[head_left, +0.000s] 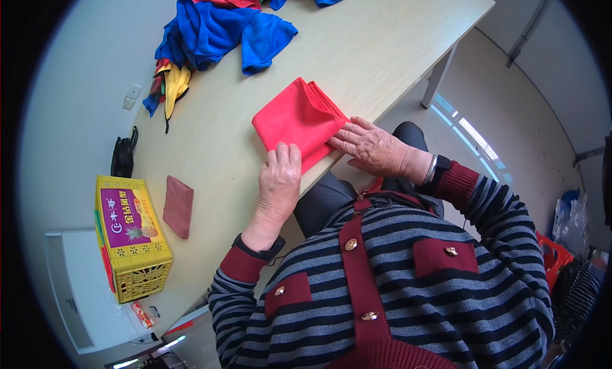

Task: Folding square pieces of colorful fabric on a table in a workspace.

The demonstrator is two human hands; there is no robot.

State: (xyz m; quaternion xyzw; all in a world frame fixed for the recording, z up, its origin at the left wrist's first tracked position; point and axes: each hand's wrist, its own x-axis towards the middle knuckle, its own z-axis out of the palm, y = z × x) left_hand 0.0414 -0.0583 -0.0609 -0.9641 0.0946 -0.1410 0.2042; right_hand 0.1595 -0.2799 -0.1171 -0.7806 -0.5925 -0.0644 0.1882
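Note:
A bright red cloth (290,117), folded into a layered square, lies at the near edge of the pale table. Its upper layer bulges a little, and several fold edges show along the right side. My left hand (280,177) holds the cloth's near left edge with bent fingers; the thumb is hidden. At the cloth's near right corner is my right hand (373,147), fingers stretched out and resting against the fabric.
Crumpled blue cloths (210,37), with red and yellow ones, lie heaped at the far left. A folded dusty-pink cloth (178,207) lies beside a yellow plastic crate (137,267). Behind the crate sits a black object (123,153). The table (376,50) ends at my lap.

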